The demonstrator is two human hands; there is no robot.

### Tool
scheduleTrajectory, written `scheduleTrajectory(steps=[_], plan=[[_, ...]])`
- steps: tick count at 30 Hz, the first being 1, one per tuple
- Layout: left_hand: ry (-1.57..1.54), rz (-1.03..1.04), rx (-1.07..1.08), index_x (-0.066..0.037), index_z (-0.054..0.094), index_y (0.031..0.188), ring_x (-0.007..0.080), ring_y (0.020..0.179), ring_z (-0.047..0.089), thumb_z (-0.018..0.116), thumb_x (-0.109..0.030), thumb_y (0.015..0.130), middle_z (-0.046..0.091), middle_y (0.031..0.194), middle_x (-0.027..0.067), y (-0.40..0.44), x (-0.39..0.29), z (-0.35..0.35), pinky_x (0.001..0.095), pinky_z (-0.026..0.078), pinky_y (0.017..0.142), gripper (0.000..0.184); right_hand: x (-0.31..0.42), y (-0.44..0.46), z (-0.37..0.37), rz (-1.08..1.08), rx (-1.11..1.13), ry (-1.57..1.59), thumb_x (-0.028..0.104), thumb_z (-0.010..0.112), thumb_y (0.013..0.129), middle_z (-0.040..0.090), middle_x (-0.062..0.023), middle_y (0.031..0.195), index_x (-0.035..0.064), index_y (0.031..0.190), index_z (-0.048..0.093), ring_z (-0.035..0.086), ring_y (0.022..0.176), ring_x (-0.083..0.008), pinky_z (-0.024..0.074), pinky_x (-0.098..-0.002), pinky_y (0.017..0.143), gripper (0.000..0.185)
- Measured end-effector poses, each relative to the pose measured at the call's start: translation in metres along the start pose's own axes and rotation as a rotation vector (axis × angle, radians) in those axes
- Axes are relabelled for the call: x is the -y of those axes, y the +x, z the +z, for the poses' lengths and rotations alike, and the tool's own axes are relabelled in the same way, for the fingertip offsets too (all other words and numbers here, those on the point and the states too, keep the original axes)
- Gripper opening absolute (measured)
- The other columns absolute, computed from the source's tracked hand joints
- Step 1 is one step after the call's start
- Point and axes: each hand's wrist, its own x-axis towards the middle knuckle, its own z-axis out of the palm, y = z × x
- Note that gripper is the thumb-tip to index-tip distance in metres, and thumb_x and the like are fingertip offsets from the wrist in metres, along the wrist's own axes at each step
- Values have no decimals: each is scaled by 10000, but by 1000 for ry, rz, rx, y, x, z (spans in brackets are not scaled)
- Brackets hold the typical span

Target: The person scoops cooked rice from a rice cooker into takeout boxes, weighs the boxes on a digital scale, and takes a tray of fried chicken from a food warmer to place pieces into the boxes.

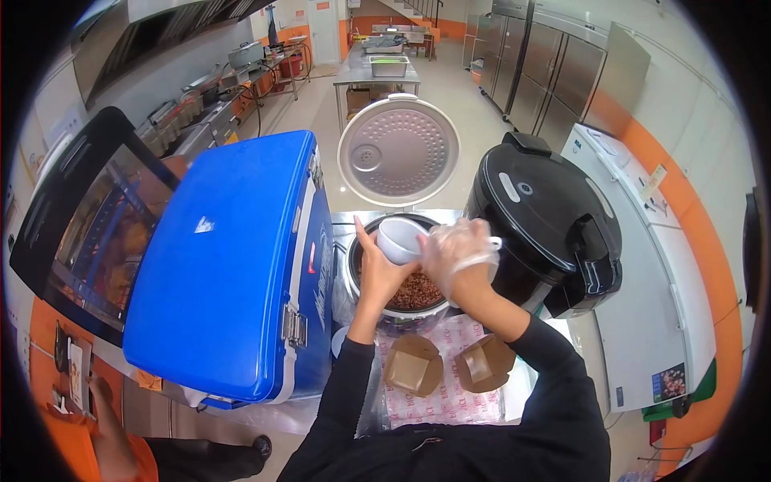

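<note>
The left hand [381, 273] has its grip clamped on a white bowl [399, 239], thumb and fingers spread around its side. The bowl is tilted above the open cooker [438, 308] near the far edge of the worktop [345, 217], its hollow partly facing up. The right hand [459, 253], in a clear plastic glove, is against or just beside the right side of the bowl; it is blurred, so I cannot tell whether its grip is closed on anything. A white tip [495, 243] shows past its outer side.

Reddish-brown grains [414, 291] lie inside the cooker, below both hands, and its round lid [397, 153] stands raised behind it. Toward the near edge, two open brown boxes sit side by side, the left box [413, 365] and the right box [486, 363], on pink-printed paper [446, 402]. A large blue cool box [225, 257] fills the left side of the worktop; a closed black cooker [554, 217] stands toward its right edge. Beyond the left near corner, another person in an orange top [132, 450] is partly visible.
</note>
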Motion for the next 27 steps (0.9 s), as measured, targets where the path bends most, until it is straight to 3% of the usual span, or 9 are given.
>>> scheduleTrajectory(steps=[1, 4, 5, 8, 12, 13, 17, 20, 27], plan=[[27, 31, -13, 62, -64, 1423, 364, 1133, 530, 895, -228, 536, 503, 1234, 230, -1, 1, 0, 400, 418, 971, 1338, 1, 0, 1, -55, 18, -11, 353, 475, 920, 666, -124, 729, 72, 764, 684, 612, 820, -253, 371, -386, 821, 383], [0, 71, 6, 41, -63, 1431, 352, 1162, 500, 888, -158, 539, 471, 1252, 218, -3, -3, -6, 395, 403, 988, 1319, -10, 19, -21, 138, 78, -12, 357, 467, 926, 668, -124, 733, 62, 772, 682, 616, 824, -260, 374, -388, 831, 396], [1, 73, 26, 41, -64, 1430, 350, 1163, 498, 887, -153, 538, 472, 1251, 219, -4, -6, -9, 394, 402, 988, 1318, -15, 23, -10, 144, -39, 58, 362, 451, 938, 669, -125, 751, 58, 769, 682, 617, 831, -269, 373, -395, 854, 418], [19, 63, 1, 60, -23, 1428, 355, 1171, 484, 882, -150, 541, 456, 1271, 232, -6, -5, -12, 390, 386, 1005, 1285, -11, 23, 22, -78, -79, 32, 355, 463, 931, 666, -120, 716, 61, 745, 680, 624, 818, -277, 373, -409, 842, 409], [178, 40, -183, 79, 98, 1424, 388, 1252, 404, 876, -216, 578, 374, 1342, 282, -10, -1, -21, 403, 339, 1047, 1187, -22, 38, 24, 107, 49, 13, 313, 518, 879, 661, -123, 723, 76, 753, 695, 622, 849, -244, 380, -379, 806, 321], [200, 31, -202, 83, 152, 1410, 369, 1230, 426, 879, -247, 576, 404, 1312, 269, -11, -2, -24, 401, 344, 1038, 1155, -25, 47, 38, 89, 234, -14, 253, 548, 854, 676, -127, 802, 68, 821, 700, 630, 838, -254, 390, -359, 806, 241], [137, -8, -99, 62, 227, 1380, 391, 1219, 420, 868, -230, 594, 393, 1305, 264, -17, -13, -38, 429, 347, 1029, 1055, -21, 45, 142, -190, 427, -247, 190, 543, 831, 688, -141, 876, 56, 857, 704, 645, 860, -264, 404, -352, 862, 211], [142, 19, -99, 54, 263, 1355, 377, 1203, 433, 860, -220, 605, 416, 1273, 250, -21, -15, -44, 423, 358, 1015, 997, -13, 18, 126, -232, 221, -90, 164, 530, 843, 699, -101, 848, 82, 816, 727, 645, 820, -273, 384, -396, 915, 214], [47, 10, -97, 32, 281, 1349, 306, 1194, 473, 847, -179, 637, 454, 1275, 220, -23, -14, -50, 380, 384, 999, 933, -11, 13, 109, -53, 442, 75, 388, 536, 827, 674, -139, 727, 91, 686, 705, 647, 717, -298, 446, -423, 812, 370]])
